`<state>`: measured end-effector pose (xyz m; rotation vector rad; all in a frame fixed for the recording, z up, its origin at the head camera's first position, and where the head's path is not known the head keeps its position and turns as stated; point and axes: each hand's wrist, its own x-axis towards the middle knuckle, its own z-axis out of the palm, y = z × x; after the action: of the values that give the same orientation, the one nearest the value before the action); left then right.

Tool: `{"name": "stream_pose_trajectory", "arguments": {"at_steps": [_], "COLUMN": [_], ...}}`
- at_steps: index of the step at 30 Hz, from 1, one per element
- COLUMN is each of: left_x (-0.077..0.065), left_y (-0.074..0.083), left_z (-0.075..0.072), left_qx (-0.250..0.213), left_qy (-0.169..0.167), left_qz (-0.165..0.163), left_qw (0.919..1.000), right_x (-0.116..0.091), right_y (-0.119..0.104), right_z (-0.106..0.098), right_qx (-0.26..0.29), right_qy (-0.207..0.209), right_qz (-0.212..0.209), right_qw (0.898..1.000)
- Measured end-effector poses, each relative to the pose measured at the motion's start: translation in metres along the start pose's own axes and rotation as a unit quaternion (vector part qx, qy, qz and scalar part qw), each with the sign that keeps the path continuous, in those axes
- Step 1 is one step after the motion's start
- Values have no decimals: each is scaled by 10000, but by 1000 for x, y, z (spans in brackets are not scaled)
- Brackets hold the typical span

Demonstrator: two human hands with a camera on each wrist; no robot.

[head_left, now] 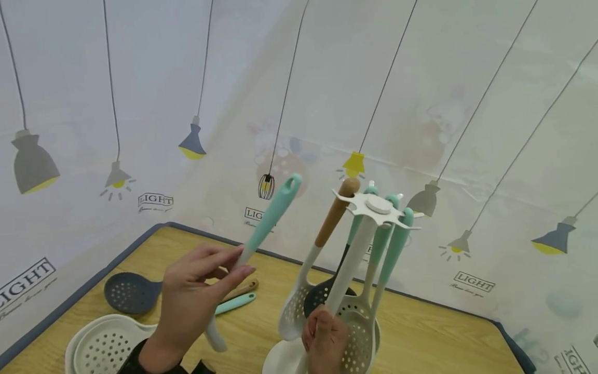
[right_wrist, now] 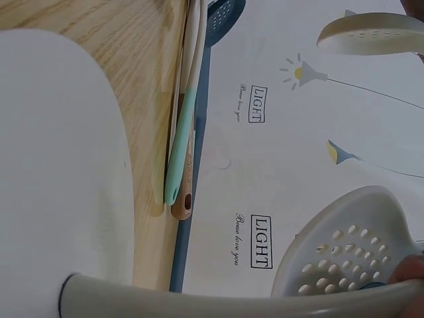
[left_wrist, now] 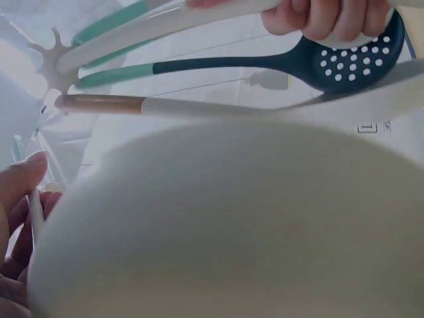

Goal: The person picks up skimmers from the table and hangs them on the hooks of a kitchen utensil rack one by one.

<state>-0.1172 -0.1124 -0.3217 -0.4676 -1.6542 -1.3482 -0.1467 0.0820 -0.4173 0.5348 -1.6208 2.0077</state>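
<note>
In the head view my left hand (head_left: 196, 296) pinches the pale neck of a skimmer with a mint handle (head_left: 273, 213), which points up and right. Its perforated cream head (right_wrist: 371, 33) shows edge-on in the right wrist view. My right hand (head_left: 327, 335) grips the pole (head_left: 352, 259) of a white utensil stand, which leans right. From the stand's hooked top (head_left: 374, 204) hang a white skimmer with a brown handle (head_left: 334, 213), a dark skimmer (left_wrist: 351, 59) and mint-handled utensils (head_left: 394, 246). The stand's round base (head_left: 282, 358) is partly hidden by that hand.
Left on the wood-look table (head_left: 420, 332) lie a dark skimmer (head_left: 131, 293) and stacked white skimmers (head_left: 105, 345). A mint handle (head_left: 235, 303) and a brown handle (head_left: 245, 288) lie behind my left hand. A printed cloth backdrop (head_left: 233, 104) rises beyond the table's dark edge.
</note>
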Motion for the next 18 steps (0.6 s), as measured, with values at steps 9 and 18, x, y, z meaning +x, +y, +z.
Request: {"name": "stream_pose_trajectory", "arguments": {"at_steps": [9, 18], "left_x": [0, -2], "left_y": [5, 11], "left_z": [22, 36], "left_qx": [-554, -777], "left_qy": [-197, -454], "left_qz": [-151, -242], "left_qw": [9982, 9956], "right_x": [1, 0], "right_y": [3, 6], "right_z": [-1, -3], "right_qx": [135, 110], "right_qy": [-107, -74], "right_qz": [-125, -82], "right_qw": [9998, 9999]}}
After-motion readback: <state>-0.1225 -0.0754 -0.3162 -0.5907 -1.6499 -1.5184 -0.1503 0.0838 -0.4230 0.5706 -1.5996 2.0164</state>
